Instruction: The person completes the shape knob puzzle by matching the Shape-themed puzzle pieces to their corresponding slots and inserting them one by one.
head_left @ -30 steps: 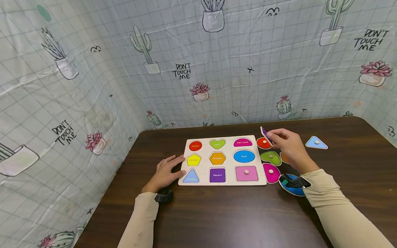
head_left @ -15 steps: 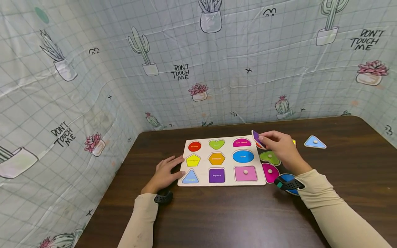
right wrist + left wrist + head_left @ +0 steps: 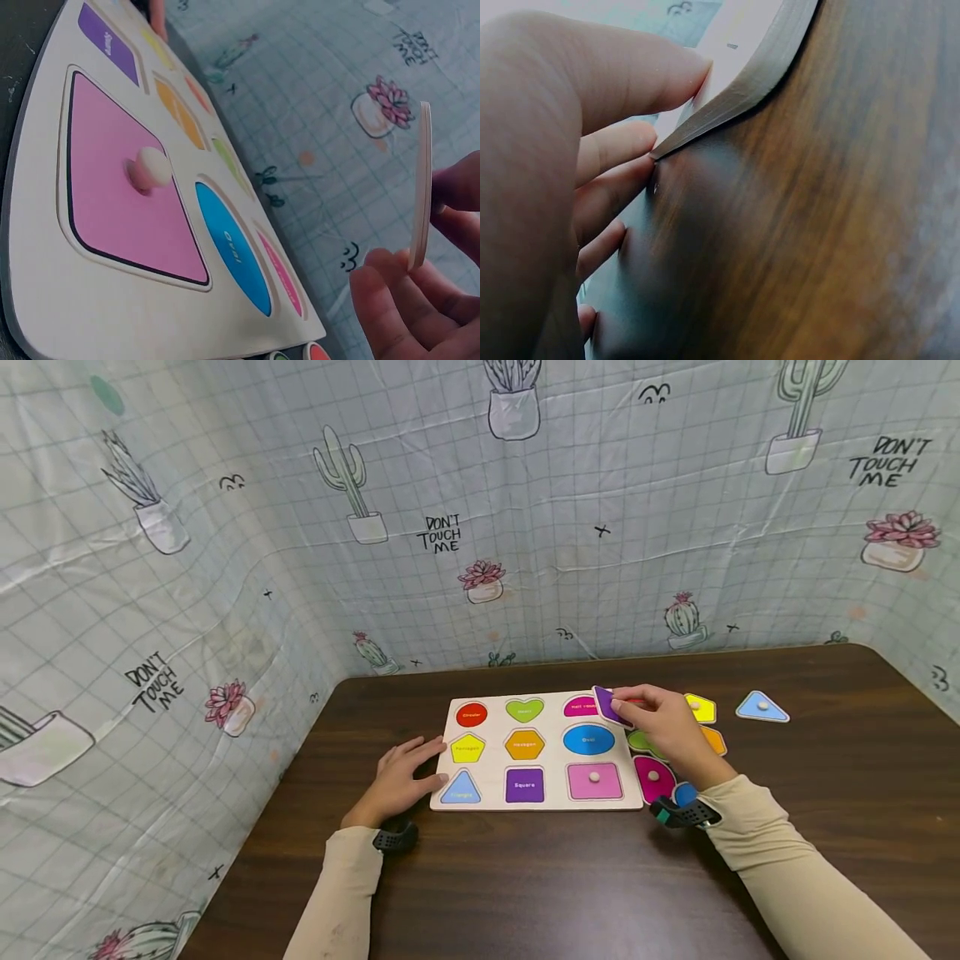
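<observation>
My right hand [image 3: 667, 727] pinches a purple square puzzle piece [image 3: 609, 706] by its knob side, tilted over the board's upper right corner. Edge-on, the piece [image 3: 422, 180] stands above the board in the right wrist view. The white shape puzzle board [image 3: 487, 785] lies flat with printed, coloured recesses, including a purple square recess [image 3: 524, 785] in the front row. A pink rectangle piece [image 3: 583, 787] with a knob sits in the front right recess. At the board's left edge rests my left hand [image 3: 397, 781], fingers spread, its thumb [image 3: 652, 79] on the board's top.
Right of the board lie knobbed pieces: a magenta half round [image 3: 654, 768], a green heart [image 3: 640, 742], a yellow piece [image 3: 702, 708], an orange piece [image 3: 714, 741] and a partly covered blue oval [image 3: 684, 793]. A light-blue triangle [image 3: 761, 707] lies farther right. A patterned curtain [image 3: 585, 585] hangs behind the table.
My right hand has moved left and slightly down with the purple square piece, from beyond the board's right edge to over its upper right corner. The left hand has stayed put.
</observation>
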The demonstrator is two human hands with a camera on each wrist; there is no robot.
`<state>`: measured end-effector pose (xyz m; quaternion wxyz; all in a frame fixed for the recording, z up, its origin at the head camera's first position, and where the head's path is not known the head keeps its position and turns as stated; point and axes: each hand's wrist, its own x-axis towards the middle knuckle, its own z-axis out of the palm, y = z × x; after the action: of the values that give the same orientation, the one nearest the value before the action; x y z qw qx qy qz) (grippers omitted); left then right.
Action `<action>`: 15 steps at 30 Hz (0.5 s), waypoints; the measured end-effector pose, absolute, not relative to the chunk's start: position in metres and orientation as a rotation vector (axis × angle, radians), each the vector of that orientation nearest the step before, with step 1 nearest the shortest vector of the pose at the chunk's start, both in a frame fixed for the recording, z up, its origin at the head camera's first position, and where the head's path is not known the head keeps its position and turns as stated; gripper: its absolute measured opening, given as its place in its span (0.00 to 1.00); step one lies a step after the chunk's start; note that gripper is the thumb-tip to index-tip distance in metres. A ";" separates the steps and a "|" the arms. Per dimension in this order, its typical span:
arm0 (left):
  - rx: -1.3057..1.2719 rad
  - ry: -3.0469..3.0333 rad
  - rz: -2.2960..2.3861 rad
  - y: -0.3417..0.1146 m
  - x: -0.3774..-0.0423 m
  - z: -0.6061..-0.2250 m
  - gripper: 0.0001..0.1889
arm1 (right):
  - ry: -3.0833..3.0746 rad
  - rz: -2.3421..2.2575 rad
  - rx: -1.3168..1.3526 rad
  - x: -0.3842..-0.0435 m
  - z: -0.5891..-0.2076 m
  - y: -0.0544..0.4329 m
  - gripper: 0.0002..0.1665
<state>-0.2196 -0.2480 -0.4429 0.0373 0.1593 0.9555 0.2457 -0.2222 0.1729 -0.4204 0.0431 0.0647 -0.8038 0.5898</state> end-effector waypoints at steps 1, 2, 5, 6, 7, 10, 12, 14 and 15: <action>0.490 2.932 0.750 -0.248 -0.220 -0.443 0.30 | -2.464 1.808 0.194 -0.222 -0.421 0.172 0.27; 0.490 2.931 0.748 -0.248 -0.219 -0.444 0.30 | -2.469 1.815 0.190 -0.222 -0.421 0.171 0.26; 0.485 2.931 0.750 -0.247 -0.219 -0.443 0.31 | -2.480 1.814 0.178 -0.222 -0.422 0.169 0.25; 0.484 2.934 0.750 -0.247 -0.219 -0.444 0.30 | -2.481 1.812 0.177 -0.222 -0.421 0.167 0.25; 0.484 2.937 0.751 -0.247 -0.219 -0.444 0.30 | -2.484 1.809 0.175 -0.222 -0.421 0.166 0.25; 0.487 2.939 0.750 -0.247 -0.219 -0.443 0.30 | -2.504 1.785 0.170 -0.221 -0.420 0.163 0.25; 0.488 2.941 0.747 -0.248 -0.219 -0.443 0.30 | -2.516 1.774 0.176 -0.221 -0.419 0.162 0.26; 0.487 2.941 0.745 -0.248 -0.219 -0.443 0.30 | -2.525 1.771 0.187 -0.221 -0.419 0.160 0.26; 0.487 2.943 0.743 -0.248 -0.219 -0.443 0.30 | -2.527 1.769 0.196 -0.221 -0.419 0.159 0.26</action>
<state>-0.2188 -0.2476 -0.4429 0.0339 0.1582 0.9568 0.2417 -0.2213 0.1593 -0.4191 0.0256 0.0635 -0.8173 0.5722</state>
